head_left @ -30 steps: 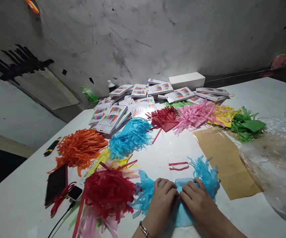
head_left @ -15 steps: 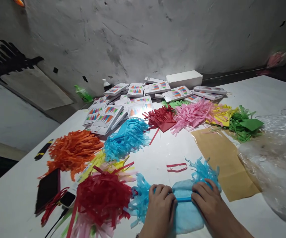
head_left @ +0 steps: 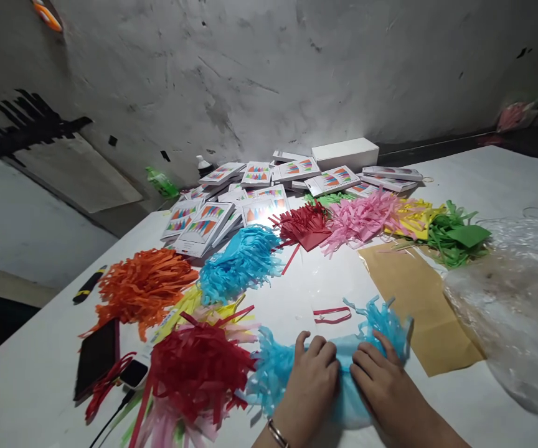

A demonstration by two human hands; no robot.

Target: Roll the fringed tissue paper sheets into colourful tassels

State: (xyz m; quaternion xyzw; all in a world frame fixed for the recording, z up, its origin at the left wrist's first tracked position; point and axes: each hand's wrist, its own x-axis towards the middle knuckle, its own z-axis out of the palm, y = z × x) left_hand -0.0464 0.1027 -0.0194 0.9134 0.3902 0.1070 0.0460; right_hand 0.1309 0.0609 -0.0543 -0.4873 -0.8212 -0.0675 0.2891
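Observation:
Light blue tissue paper lies on the white table at the front, with cut fringe at both its left and right ends. My left hand is on its middle-left part, fingers curled and gripping the rolled fold. Close beside it, my right hand grips the same fold, with the right fringe just beyond its fingers. The hands are a small gap apart, and the fold between them is narrow. A red paper loop rests just behind the blue tissue.
Fringed bundles in red, orange and blue lie left and behind. White boxes are piled at the back. Brown paper and clear plastic lie right. A phone and smartwatch are at the left.
Both hands have moved closer together along the fold, my left hand to the right and my right hand slightly left. Less of the fold shows between them, and the view has shifted slightly.

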